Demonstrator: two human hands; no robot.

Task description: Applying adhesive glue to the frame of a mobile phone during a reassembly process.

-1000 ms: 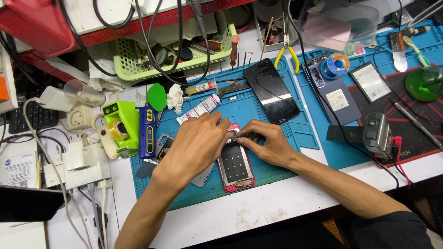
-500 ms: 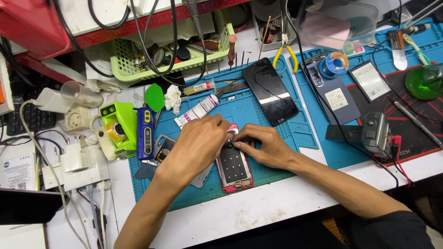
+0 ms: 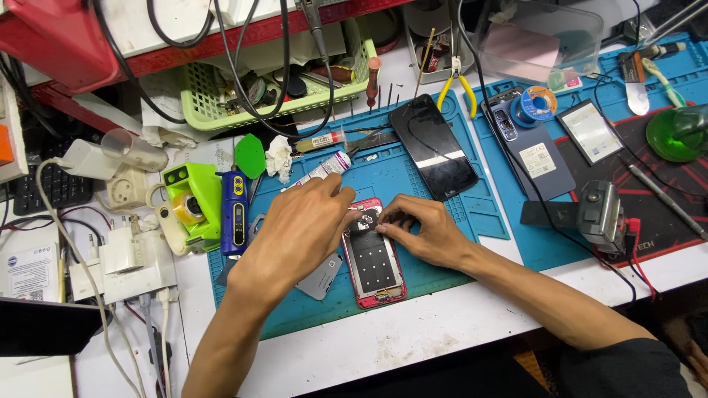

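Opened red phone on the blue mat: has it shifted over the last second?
No. The opened red phone lies at the same spot on the blue mat, beside the black phone.

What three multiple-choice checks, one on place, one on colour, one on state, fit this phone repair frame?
1. Where does the opened red phone lie?
A. in the green basket
B. on the blue work mat
C. on the red shelf

2. What colour are the handles of the pliers?
A. yellow
B. black
C. white

3. How does the dark phone beyond the hands lie?
A. standing upright
B. held in a hand
C. flat, screen dark

Answers:
1 B: it rests on the blue work mat under the left hand and right hand.
2 A: both handles show yellow.
3 C: it lies flat on the mat, untouched.
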